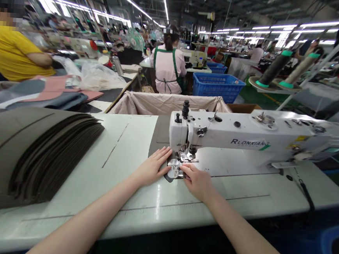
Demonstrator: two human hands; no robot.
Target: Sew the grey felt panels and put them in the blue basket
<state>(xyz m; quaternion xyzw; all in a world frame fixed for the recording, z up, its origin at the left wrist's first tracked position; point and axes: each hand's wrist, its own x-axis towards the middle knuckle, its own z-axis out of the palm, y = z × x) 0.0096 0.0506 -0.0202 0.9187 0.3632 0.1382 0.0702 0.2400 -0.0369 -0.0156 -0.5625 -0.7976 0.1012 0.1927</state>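
Observation:
A white sewing machine (216, 128) stands on the pale green table (133, 140). Under and behind its head lies a grey-brown fabric piece (159, 136). My left hand (154, 167) rests flat with fingers stretched out, its fingertips at the fabric's near edge, left of the presser foot (189, 158). Just in front of that foot, over the shiny metal needle plate (173, 170), my right hand (196, 180) has its fingers curled together. Whatever they pinch, if anything, is too small to make out.
On the left of the table sits a thick stack of grey-brown fabric pieces (58, 153). A cloth-lined bin (171, 103) stands behind the table, with a blue basket (218, 87) beyond. Two thread cones (275, 67) stand at right. Other people work nearby, one in a yellow shirt (13, 52).

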